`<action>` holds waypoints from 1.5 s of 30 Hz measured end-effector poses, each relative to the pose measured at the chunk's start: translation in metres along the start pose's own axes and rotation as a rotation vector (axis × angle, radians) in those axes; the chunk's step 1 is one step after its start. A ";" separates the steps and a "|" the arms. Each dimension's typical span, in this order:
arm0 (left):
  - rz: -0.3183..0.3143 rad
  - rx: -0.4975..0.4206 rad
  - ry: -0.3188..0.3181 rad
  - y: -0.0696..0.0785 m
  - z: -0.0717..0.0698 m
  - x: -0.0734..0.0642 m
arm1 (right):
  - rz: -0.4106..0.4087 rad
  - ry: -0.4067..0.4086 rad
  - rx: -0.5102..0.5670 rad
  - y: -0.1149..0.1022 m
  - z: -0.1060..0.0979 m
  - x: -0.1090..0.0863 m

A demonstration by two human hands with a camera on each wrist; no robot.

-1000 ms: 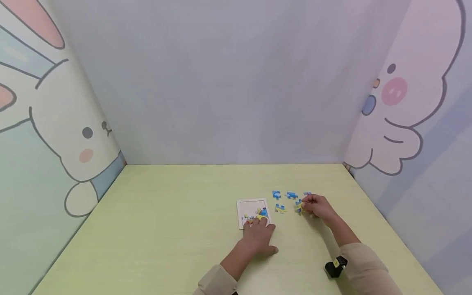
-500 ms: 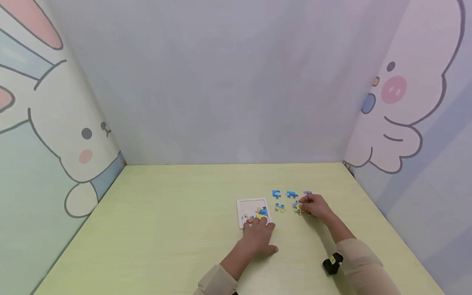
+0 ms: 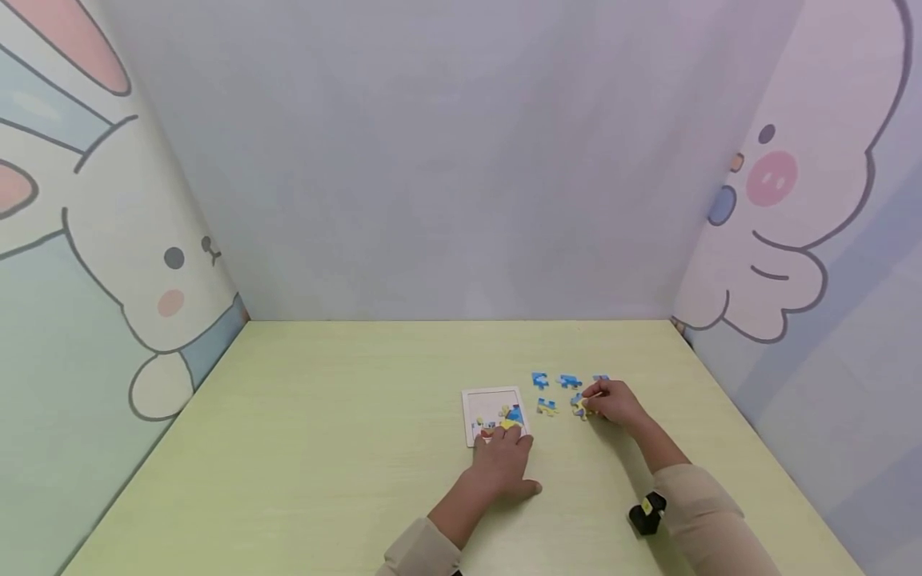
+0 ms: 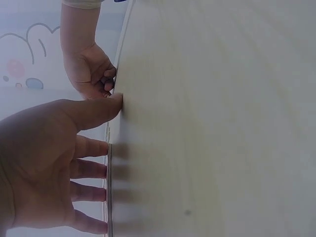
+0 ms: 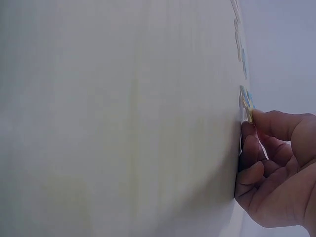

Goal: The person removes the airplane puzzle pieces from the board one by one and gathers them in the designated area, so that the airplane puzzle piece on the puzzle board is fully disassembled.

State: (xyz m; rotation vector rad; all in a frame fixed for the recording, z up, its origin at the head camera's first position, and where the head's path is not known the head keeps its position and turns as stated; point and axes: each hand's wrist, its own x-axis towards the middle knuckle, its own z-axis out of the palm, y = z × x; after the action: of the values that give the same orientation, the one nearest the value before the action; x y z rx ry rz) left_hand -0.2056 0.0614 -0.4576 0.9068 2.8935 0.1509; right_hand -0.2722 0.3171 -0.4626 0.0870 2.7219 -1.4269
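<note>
A small white-framed jigsaw puzzle tray (image 3: 492,391) lies on the table, with several joined pieces along its lower and right part. My left hand (image 3: 502,462) rests on its near edge with fingers spread; in the left wrist view the fingertips (image 4: 101,171) press on the tray's rim and the thumb reaches the tabletop. To the right, my right hand (image 3: 618,402) pinches a blue and yellow puzzle piece (image 3: 579,406) between thumb and finger. In the right wrist view that piece (image 5: 248,104) is tilted at the thumb tip, the other fingers curled against the table.
Loose pieces lie right of the tray: a blue one (image 3: 540,381), another blue one (image 3: 569,382), a blue-yellow one (image 3: 547,407) and one (image 3: 601,378) partly behind the right hand. The pale yellow-green table (image 3: 324,448) meets a plain back wall (image 3: 461,200) and cartoon-printed side walls.
My right hand has shifted slightly left with the blue and yellow piece, nearer the tray. The left hand stays on the tray's near edge.
</note>
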 end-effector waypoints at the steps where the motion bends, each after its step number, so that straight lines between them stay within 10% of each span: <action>1: 0.001 -0.001 -0.001 0.000 0.000 0.000 | 0.003 -0.001 -0.001 0.000 0.000 0.000; 23: 0.016 -0.055 -0.008 -0.004 -0.006 -0.004 | -0.052 -0.018 0.050 -0.014 -0.001 -0.014; 45: -0.022 0.015 -0.056 -0.001 -0.003 -0.007 | -0.102 -0.126 0.148 -0.051 0.061 -0.018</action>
State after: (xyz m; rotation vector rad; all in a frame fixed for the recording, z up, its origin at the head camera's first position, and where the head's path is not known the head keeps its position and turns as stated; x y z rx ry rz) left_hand -0.2008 0.0559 -0.4541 0.8665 2.8556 0.0996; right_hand -0.2565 0.2376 -0.4536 -0.1325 2.5508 -1.6013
